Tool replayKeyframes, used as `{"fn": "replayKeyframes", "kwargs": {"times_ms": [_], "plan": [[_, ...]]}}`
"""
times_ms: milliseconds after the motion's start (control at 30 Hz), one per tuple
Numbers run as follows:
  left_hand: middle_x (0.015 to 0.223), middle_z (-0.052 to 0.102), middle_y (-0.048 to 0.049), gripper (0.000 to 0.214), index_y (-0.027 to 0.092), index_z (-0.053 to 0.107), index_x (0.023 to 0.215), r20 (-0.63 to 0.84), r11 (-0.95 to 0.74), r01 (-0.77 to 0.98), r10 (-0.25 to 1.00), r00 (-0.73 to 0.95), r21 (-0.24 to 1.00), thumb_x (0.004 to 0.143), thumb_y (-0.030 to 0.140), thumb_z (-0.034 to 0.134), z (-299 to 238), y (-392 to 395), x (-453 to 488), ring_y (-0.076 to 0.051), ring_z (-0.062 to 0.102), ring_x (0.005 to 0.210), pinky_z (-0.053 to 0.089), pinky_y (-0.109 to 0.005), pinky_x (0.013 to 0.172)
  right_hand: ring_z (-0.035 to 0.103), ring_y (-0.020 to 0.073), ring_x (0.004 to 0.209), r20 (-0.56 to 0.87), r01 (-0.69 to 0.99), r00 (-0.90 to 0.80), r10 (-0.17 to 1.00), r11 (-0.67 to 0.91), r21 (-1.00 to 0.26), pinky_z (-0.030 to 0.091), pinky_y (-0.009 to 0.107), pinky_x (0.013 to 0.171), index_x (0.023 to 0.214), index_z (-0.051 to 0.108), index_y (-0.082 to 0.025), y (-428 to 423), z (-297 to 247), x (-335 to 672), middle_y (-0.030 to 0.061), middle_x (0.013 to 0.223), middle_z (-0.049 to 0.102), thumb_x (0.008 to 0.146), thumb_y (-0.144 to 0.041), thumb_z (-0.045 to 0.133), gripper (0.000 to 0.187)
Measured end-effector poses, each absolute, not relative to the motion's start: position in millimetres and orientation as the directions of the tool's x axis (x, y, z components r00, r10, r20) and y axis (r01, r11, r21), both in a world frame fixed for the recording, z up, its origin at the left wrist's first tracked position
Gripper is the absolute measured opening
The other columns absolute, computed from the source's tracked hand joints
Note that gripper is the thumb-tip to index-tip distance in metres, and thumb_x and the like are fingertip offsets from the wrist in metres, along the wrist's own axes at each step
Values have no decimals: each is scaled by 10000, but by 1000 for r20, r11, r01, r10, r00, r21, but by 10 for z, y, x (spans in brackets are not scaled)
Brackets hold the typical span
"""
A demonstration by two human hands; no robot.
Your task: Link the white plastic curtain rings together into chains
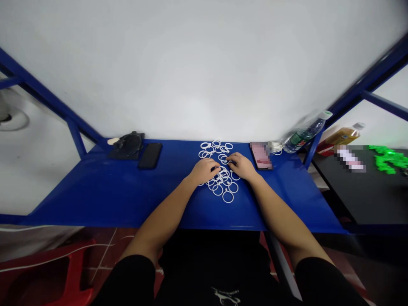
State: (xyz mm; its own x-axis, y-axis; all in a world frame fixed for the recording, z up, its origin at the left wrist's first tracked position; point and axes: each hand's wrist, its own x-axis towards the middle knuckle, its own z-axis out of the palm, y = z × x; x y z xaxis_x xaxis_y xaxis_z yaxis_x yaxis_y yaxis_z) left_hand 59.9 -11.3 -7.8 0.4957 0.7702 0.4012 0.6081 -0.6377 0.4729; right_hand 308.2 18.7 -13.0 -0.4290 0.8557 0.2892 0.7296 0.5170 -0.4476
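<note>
Many white plastic rings, like curtain rings with small eyelets, lie on the blue table (121,195). The nearer pile of rings (218,189) spreads between my forearms. Farther back, a looser group of rings (216,146) lies close to the wall. My left hand (205,170) rests at the left of the nearer pile, its fingers curled inward at the rings; what they pinch is too small to make out. On the other side, my right hand (241,165) has bent fingertips on a white ring (223,159) between the two groups.
A dark phone (150,155) and a black bag (127,145) lie at the left. To the right are a lit phone (261,156), a white cable (276,147) and a leaning plastic bottle (306,134). Green pieces (389,159) lie on a black table (360,191). Blue frame bars flank both sides.
</note>
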Motion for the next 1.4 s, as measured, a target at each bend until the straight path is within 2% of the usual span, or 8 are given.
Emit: {"fn": "replayKeyframes", "kwargs": {"times_ms": [100,200,400,567,833,1033,1267,1400], "plan": [[1017,790,-37,131,221,770,1027,392,-641,611,768,507,464,1000,307,675,-70,-116,602,-218,702,971,538,-409,936,705,226,1071,272,746,-410,870,492,-449,568,350,955,1053,780,-249,175,-118,3057,73,1181,729,950,-202,655,169],[1034,790,-45,137,222,771,1042,406,-633,621,774,487,462,1001,311,675,-77,-99,595,-219,705,979,537,-415,944,702,221,1035,296,731,-393,871,491,-474,552,344,950,1009,759,-233,156,-72,3041,70,1094,747,995,-206,588,174],[1034,788,-50,141,214,767,1055,440,-618,632,783,440,468,991,319,697,-103,-59,577,-221,714,985,549,-424,946,694,238,1003,269,812,-320,908,409,-417,548,333,871,1162,728,-222,134,-38,3047,79,1108,743,922,-229,660,250],[1023,779,-51,125,210,765,1053,481,-637,615,765,428,465,975,293,715,-120,-57,585,-220,712,974,564,-429,933,697,233,884,276,850,-285,918,375,-371,534,322,747,957,751,-230,110,-52,3029,74,1025,752,896,-228,665,106],[1242,705,-105,221,213,746,1190,649,-705,592,667,366,391,978,252,695,-32,-126,640,-228,695,1084,575,-425,958,692,210,792,474,729,-339,813,546,-414,527,319,728,1035,735,-219,-80,65,2854,65,930,774,947,-258,619,151],[1116,772,-61,119,219,774,1064,668,-710,580,658,348,399,985,264,698,46,-189,656,-204,734,1018,570,-383,880,701,192,766,550,572,-421,722,681,-457,544,309,714,1048,743,-221,-196,64,2759,63,918,784,989,-290,590,179],[1074,796,-48,97,220,776,974,640,-713,478,689,340,513,988,249,685,59,-186,659,-172,745,927,586,-357,856,709,172,753,511,437,-438,740,672,-598,548,294,704,950,753,-222,-208,165,2781,44,880,787,1011,-324,613,185],[1036,797,-45,101,213,774,943,621,-702,480,703,347,526,975,262,692,39,-160,642,-136,705,760,573,-322,776,703,161,731,482,396,-470,739,665,-633,539,282,691,944,757,-218,-165,151,2798,36,864,781,1014,-328,631,181]]}}
